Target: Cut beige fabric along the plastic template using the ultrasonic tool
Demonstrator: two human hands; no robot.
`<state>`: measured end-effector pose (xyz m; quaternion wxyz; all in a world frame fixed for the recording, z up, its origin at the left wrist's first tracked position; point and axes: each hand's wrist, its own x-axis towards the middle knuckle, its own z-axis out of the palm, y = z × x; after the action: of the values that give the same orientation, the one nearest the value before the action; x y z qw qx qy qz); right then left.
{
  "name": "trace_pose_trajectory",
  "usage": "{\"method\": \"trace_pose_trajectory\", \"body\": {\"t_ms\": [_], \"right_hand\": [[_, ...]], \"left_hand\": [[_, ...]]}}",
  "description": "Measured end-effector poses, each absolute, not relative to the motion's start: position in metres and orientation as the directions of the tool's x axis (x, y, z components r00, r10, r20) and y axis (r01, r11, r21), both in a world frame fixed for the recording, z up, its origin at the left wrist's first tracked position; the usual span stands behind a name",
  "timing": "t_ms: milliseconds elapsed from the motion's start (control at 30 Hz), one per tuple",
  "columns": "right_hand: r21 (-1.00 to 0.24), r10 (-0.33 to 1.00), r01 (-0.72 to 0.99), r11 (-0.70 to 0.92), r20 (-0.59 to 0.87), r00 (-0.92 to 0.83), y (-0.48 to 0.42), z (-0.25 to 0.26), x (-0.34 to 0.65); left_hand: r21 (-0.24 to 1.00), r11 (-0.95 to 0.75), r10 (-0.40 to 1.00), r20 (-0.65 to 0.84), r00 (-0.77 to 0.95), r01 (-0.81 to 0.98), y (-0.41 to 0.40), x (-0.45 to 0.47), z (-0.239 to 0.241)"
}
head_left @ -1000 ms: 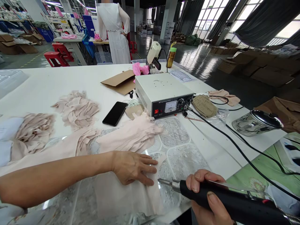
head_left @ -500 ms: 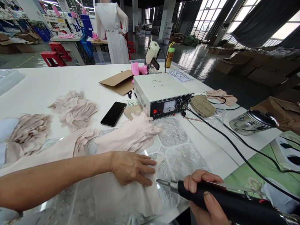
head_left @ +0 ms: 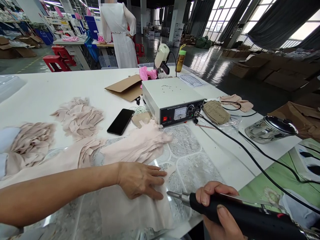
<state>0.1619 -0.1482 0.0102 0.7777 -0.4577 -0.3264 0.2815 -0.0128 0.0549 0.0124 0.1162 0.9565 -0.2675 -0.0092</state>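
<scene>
My left hand [head_left: 141,180] lies palm down with fingers spread, pressing a pale pink piece of fabric [head_left: 132,213] against the patterned clear mat [head_left: 192,170]. In my right hand [head_left: 220,206] is a black handheld ultrasonic cutter [head_left: 240,213], gripped around its body. Its metal tip [head_left: 175,195] points left, at the fabric's right edge beside my left fingers; whether it touches cannot be told. Just beyond my left hand lies a layered stack of the same pink fabric [head_left: 135,143].
A white generator box [head_left: 172,96] with a dial stands behind the mat, its black cable [head_left: 240,146] crossing the table's right side. Near it are a black phone [head_left: 120,121], brown card pieces [head_left: 216,112] and a lidded glass jar [head_left: 270,128]. Loose fabric strips [head_left: 78,118] lie left. A person in white [head_left: 122,36] stands beyond.
Almost nothing differs. My left hand stays spread on the fabric, and the cutter keeps its place in my right hand; the view has shifted very slightly.
</scene>
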Motion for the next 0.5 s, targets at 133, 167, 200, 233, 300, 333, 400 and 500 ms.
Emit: {"method": "trace_pose_trajectory", "body": {"t_ms": [133, 167, 200, 233, 300, 333, 400, 500], "right_hand": [[-0.899, 0.741, -0.132, 0.418, 0.254, 0.621, -0.1497, 0.0105, 0.1619], [-0.899, 0.741, -0.132, 0.417, 0.252, 0.623, -0.1499, 0.0107, 0.162], [-0.9, 0.741, -0.134, 0.414, 0.248, 0.624, -0.1501, 0.0108, 0.162], [-0.901, 0.741, -0.137, 0.411, 0.243, 0.626, -0.1503, 0.011, 0.1621], [-0.902, 0.745, -0.146, 0.406, 0.234, 0.625, -0.1506, 0.011, 0.1623], [-0.902, 0.747, -0.151, 0.406, 0.232, 0.623, -0.1507, 0.0109, 0.1624], [-0.899, 0.748, -0.157, 0.41, 0.232, 0.622, -0.1508, 0.0107, 0.1625], [-0.899, 0.741, -0.164, 0.406, 0.219, 0.635, -0.1503, 0.0108, 0.1623]], "left_hand": [[0.221, -0.841, -0.513, -0.039, 0.857, -0.494, 0.053, -0.0125, 0.0156], [0.224, -0.844, -0.512, -0.063, 0.857, -0.487, 0.0527, -0.0122, 0.0165], [0.229, -0.847, -0.508, -0.084, 0.857, -0.479, 0.0526, -0.0119, 0.0174], [0.235, -0.851, -0.502, -0.099, 0.859, -0.47, 0.0526, -0.0117, 0.018], [0.251, -0.855, -0.492, -0.111, 0.864, -0.455, 0.0527, -0.0115, 0.0185], [0.259, -0.855, -0.488, -0.107, 0.866, -0.45, 0.0529, -0.0115, 0.0184], [0.26, -0.852, -0.487, -0.077, 0.87, -0.454, 0.0532, -0.0118, 0.0174], [0.225, -0.842, -0.502, 0.003, 0.865, -0.49, 0.0536, -0.0121, 0.0158]]}}
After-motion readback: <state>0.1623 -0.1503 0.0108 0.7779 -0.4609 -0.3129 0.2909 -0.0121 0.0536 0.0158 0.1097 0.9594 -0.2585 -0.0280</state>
